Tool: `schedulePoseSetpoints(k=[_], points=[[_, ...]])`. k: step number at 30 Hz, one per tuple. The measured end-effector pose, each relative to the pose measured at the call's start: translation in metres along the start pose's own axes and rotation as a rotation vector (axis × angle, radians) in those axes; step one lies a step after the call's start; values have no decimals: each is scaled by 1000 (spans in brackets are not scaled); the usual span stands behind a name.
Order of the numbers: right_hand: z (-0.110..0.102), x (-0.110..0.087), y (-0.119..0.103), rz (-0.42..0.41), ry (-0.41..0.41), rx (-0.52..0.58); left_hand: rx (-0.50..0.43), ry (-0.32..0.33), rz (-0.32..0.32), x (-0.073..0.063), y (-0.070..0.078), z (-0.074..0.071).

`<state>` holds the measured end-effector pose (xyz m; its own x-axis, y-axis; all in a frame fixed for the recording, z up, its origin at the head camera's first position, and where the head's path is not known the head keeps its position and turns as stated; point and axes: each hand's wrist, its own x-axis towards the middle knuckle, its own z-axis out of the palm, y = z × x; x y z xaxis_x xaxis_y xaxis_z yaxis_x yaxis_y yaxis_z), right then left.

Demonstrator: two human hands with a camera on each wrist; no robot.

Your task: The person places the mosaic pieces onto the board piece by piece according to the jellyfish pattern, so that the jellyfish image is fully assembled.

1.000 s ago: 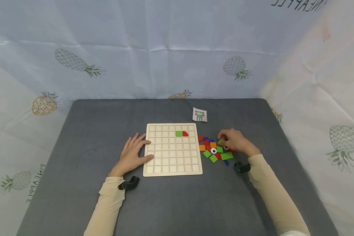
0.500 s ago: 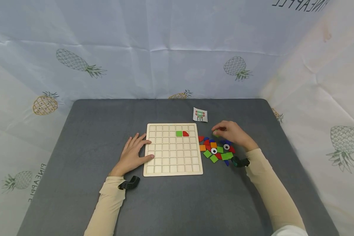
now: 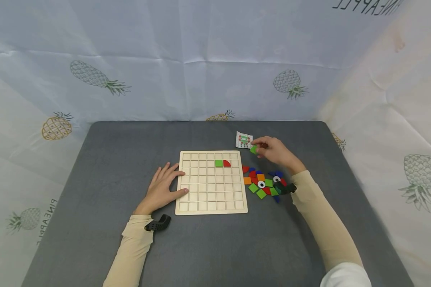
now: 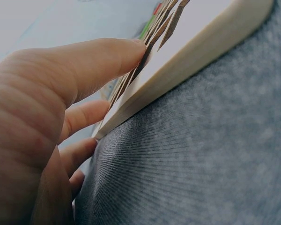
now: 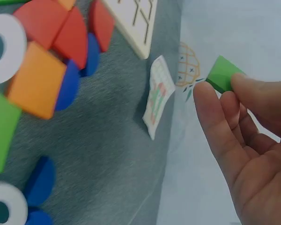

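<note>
A pale wooden grid board lies on the dark grey table. In its upper part, a green square tile sits beside a red quarter-round tile. My left hand rests on the board's left edge, thumb and fingertips touching the rim with the fingers spread. Between thumb and fingers, my right hand pinches another green square tile, raised above the table near the small picture card. In the right wrist view, the card shows a green and red pattern.
Right of the board lies a loose pile of coloured tiles: orange squares, red and blue rounded pieces, green squares and white eye discs. A pineapple-printed cloth hangs behind the table.
My right hand has lifted the green square tile from the pile and carried it up and left, close to the card. My left hand has stayed on the board.
</note>
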<state>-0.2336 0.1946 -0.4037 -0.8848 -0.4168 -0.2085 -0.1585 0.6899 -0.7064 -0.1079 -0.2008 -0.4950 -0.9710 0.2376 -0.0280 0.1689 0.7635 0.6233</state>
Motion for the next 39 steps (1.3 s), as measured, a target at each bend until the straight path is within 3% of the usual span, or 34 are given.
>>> schedulePoseSetpoints(k=[9,22,39], points=[[0,13,-17,-30,11,22,-3,5,10,-1,-1,0],[6,34,-43,-136,5,-10,-3,0,20,2,-3,0],[26,56,-66,-154,-52,54,-3,-4,15,0,-4,0]])
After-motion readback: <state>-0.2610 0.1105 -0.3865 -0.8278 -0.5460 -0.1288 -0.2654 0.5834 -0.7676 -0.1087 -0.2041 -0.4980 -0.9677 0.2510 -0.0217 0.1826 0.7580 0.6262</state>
